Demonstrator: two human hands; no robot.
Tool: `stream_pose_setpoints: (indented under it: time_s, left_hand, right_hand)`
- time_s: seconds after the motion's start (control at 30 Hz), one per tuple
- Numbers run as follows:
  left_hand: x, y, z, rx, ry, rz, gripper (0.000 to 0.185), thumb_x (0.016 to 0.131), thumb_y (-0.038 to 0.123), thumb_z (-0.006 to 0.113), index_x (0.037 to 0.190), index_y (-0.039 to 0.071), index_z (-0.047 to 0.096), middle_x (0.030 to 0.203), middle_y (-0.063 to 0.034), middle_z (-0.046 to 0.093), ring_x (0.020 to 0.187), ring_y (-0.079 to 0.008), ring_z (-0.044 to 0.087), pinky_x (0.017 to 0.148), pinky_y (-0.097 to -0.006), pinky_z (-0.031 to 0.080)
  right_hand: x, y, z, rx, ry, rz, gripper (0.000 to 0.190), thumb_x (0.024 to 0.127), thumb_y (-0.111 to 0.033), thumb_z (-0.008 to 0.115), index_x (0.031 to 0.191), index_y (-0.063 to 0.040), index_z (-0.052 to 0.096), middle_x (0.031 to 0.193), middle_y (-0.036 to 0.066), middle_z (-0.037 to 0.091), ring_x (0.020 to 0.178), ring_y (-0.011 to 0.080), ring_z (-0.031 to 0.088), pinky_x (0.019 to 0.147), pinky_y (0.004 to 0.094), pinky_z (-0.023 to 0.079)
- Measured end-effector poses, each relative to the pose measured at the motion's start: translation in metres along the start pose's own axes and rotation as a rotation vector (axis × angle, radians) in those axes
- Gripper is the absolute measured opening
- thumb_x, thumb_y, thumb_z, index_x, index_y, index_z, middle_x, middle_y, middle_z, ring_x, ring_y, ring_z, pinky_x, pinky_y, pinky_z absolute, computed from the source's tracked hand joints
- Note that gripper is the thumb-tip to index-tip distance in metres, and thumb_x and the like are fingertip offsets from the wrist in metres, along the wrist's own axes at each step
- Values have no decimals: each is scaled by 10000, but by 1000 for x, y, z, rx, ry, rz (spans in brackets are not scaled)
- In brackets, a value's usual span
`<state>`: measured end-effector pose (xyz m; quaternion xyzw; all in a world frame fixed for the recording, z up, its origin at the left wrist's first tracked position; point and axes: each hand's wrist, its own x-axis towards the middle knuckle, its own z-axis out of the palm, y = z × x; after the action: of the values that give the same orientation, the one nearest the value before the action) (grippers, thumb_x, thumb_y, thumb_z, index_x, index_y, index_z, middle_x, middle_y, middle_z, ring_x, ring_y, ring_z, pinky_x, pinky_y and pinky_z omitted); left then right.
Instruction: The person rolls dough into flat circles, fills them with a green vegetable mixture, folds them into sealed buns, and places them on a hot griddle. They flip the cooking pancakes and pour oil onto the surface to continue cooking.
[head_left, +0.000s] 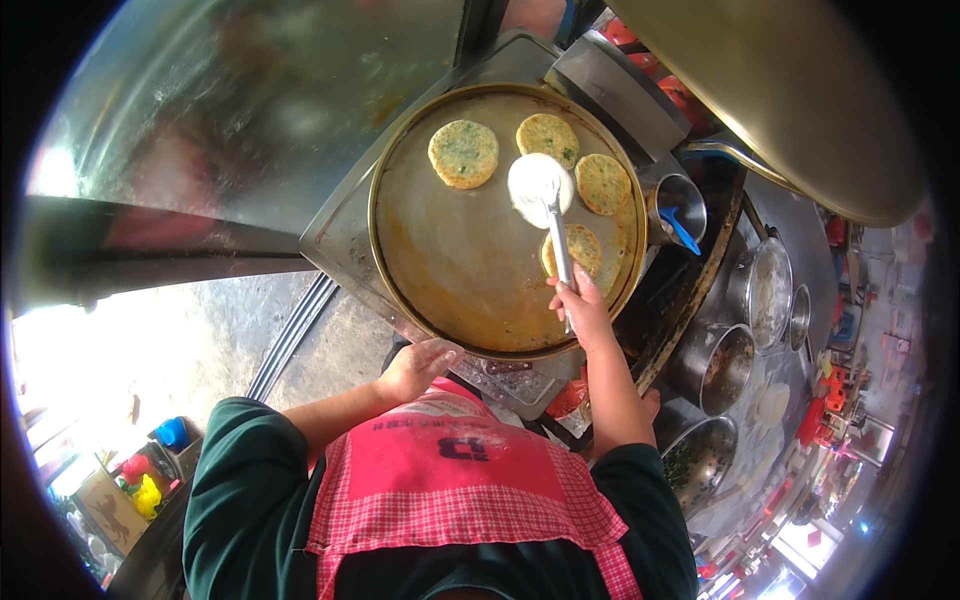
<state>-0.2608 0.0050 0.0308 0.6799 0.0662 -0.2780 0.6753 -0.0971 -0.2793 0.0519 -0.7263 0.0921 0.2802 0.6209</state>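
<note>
My right hand (581, 304) grips the metal handle of a pair of tongs or a similar utensil (559, 236). Its far end overlaps a white, uncooked-looking round of dough (534, 196) over the large round griddle (465, 277); whether the round rests on the metal I cannot tell. Browned flatbreads with green bits lie on the griddle: one at upper left (463, 154), one at the top (547, 137), one at right (603, 184), and one (574, 251) partly beneath the utensil. My left hand (420, 367), floury and empty, is by the griddle's near rim, fingers loosely extended.
To the right of the griddle stands a metal pot (681, 202) with a blue-handled tool (681, 229). Several steel bowls, one holding chopped greens (697, 457), and pale dough rounds (772, 405) occupy the right-hand worktop. A large metal lid (787, 97) looms at upper right.
</note>
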Motion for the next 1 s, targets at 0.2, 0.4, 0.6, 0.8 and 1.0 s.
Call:
stream_pose_setpoints:
  time_s: [0.2, 0.4, 0.6, 0.8, 1.0]
  left_hand:
    - [0, 7, -1, 4, 0, -22, 306, 1018, 228, 537, 1200, 1, 631, 1111, -124, 691, 1039, -193, 646, 923, -322, 506]
    - [2, 12, -2, 71, -9, -4, 303, 1017, 225, 539, 1195, -2, 631, 1110, -122, 689, 1044, -193, 643, 926, -323, 504]
    - [4, 3, -2, 1, -20, -52, 308, 1020, 228, 531, 1201, -3, 625, 1114, -120, 687, 1052, -194, 642, 937, -321, 501]
    - [6, 1, -1, 10, -12, -50, 308, 1021, 229, 527, 1202, 0, 626, 1102, -116, 688, 1047, -196, 641, 936, -322, 501]
    - [9, 15, -2, 67, -24, -22, 311, 1021, 216, 522, 1200, -20, 617, 1089, -125, 686, 1040, -194, 638, 928, -321, 503]
  right_hand:
    - [4, 6, -15, -1203, 264, -425, 646, 883, -90, 621, 1477, -210, 396, 1092, 124, 632, 855, 318, 638, 726, 424, 527]
    - [5, 23, -9, -1257, 191, -428, 681, 866, -99, 637, 1485, -217, 380, 1056, 137, 615, 876, 340, 631, 755, 440, 527]
    - [4, 22, -3, -1212, 184, -400, 699, 861, -122, 655, 1490, -199, 362, 1109, 144, 629, 895, 350, 645, 748, 439, 533]
    - [-8, 35, 10, -944, 173, -478, 718, 835, -121, 696, 1476, -161, 374, 1111, 94, 664, 869, 336, 667, 715, 431, 538]
    - [-38, 37, 5, -546, 286, -406, 692, 837, -114, 720, 1459, -110, 417, 1035, 76, 684, 800, 217, 678, 727, 335, 539]
